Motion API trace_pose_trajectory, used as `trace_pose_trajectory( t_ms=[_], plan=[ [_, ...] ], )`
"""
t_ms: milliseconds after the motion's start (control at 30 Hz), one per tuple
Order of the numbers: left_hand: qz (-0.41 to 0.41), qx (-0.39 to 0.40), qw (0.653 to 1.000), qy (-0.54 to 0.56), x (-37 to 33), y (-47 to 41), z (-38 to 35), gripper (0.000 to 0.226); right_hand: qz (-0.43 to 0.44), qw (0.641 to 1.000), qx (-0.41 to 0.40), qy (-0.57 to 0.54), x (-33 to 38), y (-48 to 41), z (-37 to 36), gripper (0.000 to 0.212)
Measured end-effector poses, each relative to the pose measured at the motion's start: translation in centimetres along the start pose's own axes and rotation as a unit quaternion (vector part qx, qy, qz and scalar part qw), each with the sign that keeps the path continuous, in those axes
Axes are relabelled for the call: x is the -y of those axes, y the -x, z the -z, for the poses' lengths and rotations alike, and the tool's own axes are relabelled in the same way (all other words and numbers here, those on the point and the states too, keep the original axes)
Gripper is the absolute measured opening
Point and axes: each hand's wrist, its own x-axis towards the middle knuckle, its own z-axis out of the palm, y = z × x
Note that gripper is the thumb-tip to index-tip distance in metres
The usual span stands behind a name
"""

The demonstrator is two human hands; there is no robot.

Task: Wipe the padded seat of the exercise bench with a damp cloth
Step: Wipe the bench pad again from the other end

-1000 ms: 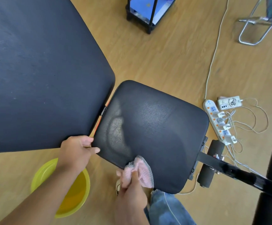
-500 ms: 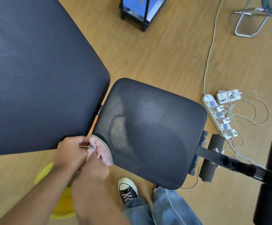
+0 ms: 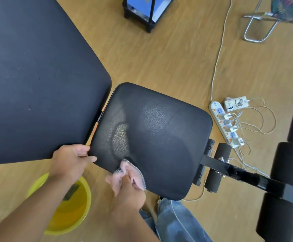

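The black padded seat (image 3: 159,137) of the exercise bench fills the middle of the view, with a damp shiny patch near its left side. My right hand (image 3: 130,194) is closed on a pink cloth (image 3: 133,173) pressed against the seat's near edge. My left hand (image 3: 72,159) grips the seat's near left corner, thumb on top. The large black back pad (image 3: 33,75) lies to the left, next to the seat.
A yellow basin (image 3: 61,206) with water stands on the wooden floor under my left forearm. A white power strip (image 3: 224,121) with plugs and cables lies right of the seat. Black foam rollers (image 3: 289,163) and the bench frame are at right. My jeans leg (image 3: 173,220) is below.
My right hand has slid the cloth along the seat's near edge from the left corner toward the right. The left hand stays at the corner. The view shifted slightly.
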Motion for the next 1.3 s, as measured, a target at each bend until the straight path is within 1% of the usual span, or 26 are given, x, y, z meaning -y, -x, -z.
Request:
trace_pose_trajectory(
  t_ms=[33, 67, 133, 200, 233, 267, 367, 400, 467, 533, 600, 667, 733, 800, 867, 933, 967, 1000, 1067, 1100, 1133, 1167, 1233, 1267, 1300],
  plan=[
    [0.000, 0.002, 1.000, -0.001, 0.0, 0.0, 0.0, 0.043, 0.014, 1.000, 0.014, -0.023, 0.2, -0.4, 1.3, 0.033],
    [0.001, 0.004, 1.000, -0.002, 0.0, 0.0, 0.0, 0.044, 0.024, 0.999, -0.003, -0.024, 0.4, -0.3, 3.0, 0.030],
    [0.005, 0.005, 1.000, -0.002, 0.1, 0.0, 0.0, 0.044, 0.032, 0.997, -0.068, -0.008, 0.0, -1.6, 7.2, 0.028],
    [0.005, 0.005, 1.000, -0.009, 0.1, 0.1, 0.1, 0.044, 0.049, 0.992, -0.112, -0.018, -0.6, -2.5, 10.3, 0.040],
    [0.005, 0.006, 1.000, -0.010, 0.1, 0.1, 0.0, 0.044, 0.063, 0.991, -0.114, -0.006, -0.9, -3.0, 11.6, 0.049],
    [0.005, 0.006, 1.000, -0.009, 0.0, 0.2, 0.0, 0.044, 0.086, 0.986, -0.142, 0.015, -0.8, -3.0, 12.7, 0.054],
    [0.010, 0.001, 1.000, -0.005, -0.1, 0.2, 0.1, 0.042, 0.147, 0.964, -0.223, 0.007, 1.2, -4.0, 16.0, 0.053],
    [0.013, 0.002, 1.000, -0.005, -0.2, 0.2, 0.1, 0.042, 0.168, 0.959, -0.226, 0.026, 2.0, -4.4, 16.8, 0.049],
    [0.013, 0.004, 1.000, -0.001, -0.3, 0.3, 0.0, 0.042, 0.220, 0.952, -0.198, 0.073, 4.8, -5.5, 17.9, 0.042],
    [0.012, 0.003, 1.000, 0.004, -0.6, 0.4, -0.1, 0.042, 0.284, 0.936, -0.174, 0.113, 9.3, -6.0, 18.2, 0.048],
    [0.012, 0.004, 1.000, 0.005, -0.9, 0.4, -0.1, 0.042, 0.327, 0.922, -0.185, 0.095, 14.4, -6.0, 18.1, 0.053],
    [0.014, 0.001, 1.000, 0.003, -0.9, 0.4, -0.1, 0.042, 0.342, 0.916, -0.195, 0.078, 17.6, -5.6, 17.6, 0.054],
    [0.016, -0.003, 1.000, 0.000, -0.7, 0.4, -0.1, 0.041, 0.345, 0.915, -0.187, 0.091, 17.1, -5.6, 17.4, 0.053],
    [0.023, -0.005, 1.000, 0.003, -0.5, 0.4, -0.2, 0.041, 0.320, 0.925, -0.170, 0.113, 12.9, -5.1, 17.3, 0.052],
    [0.032, -0.002, 0.999, 0.006, -0.6, 0.4, -0.2, 0.041, 0.287, 0.934, -0.142, 0.158, 8.3, -4.1, 17.6, 0.051],
    [0.032, 0.001, 0.999, 0.008, -0.7, 0.4, -0.2, 0.041, 0.278, 0.930, -0.130, 0.204, 7.7, -4.2, 18.1, 0.049],
    [0.032, 0.000, 0.999, 0.011, -0.8, 0.4, -0.2, 0.041, 0.288, 0.926, -0.138, 0.201, 9.3, -4.8, 18.3, 0.050],
    [0.033, 0.000, 0.999, 0.016, -1.0, 0.4, -0.2, 0.041, 0.302, 0.924, -0.153, 0.175, 11.5, -5.1, 18.3, 0.049],
    [0.032, -0.008, 0.999, 0.019, -1.0, 0.2, -0.2, 0.040, 0.327, 0.925, -0.171, 0.094, 15.9, -5.3, 17.8, 0.051],
    [0.030, -0.011, 0.999, 0.018, -0.9, 0.2, -0.2, 0.040, 0.348, 0.919, -0.175, 0.055, 16.8, -5.4, 17.5, 0.054],
    [0.032, -0.008, 0.999, 0.017, -1.0, 0.3, -0.2, 0.040, 0.357, 0.917, -0.176, 0.030, 16.6, -5.3, 17.1, 0.057],
    [0.029, -0.008, 0.999, 0.017, -0.9, 0.3, -0.2, 0.040, 0.352, 0.919, -0.176, 0.032, 15.5, -5.3, 16.8, 0.057],
    [0.030, -0.009, 0.999, 0.019, -0.9, 0.3, -0.2, 0.041, 0.311, 0.931, -0.176, 0.073, 11.6, -5.0, 16.6, 0.052],
    [0.028, -0.005, 0.999, 0.022, -0.9, 0.4, -0.2, 0.041, 0.318, 0.930, -0.161, 0.089, 9.7, -4.6, 16.9, 0.049],
    [0.028, -0.007, 0.999, 0.025, -0.8, 0.2, -0.2, 0.041, 0.298, 0.935, -0.151, 0.119, 8.1, -4.4, 17.3, 0.048]
  ],
)
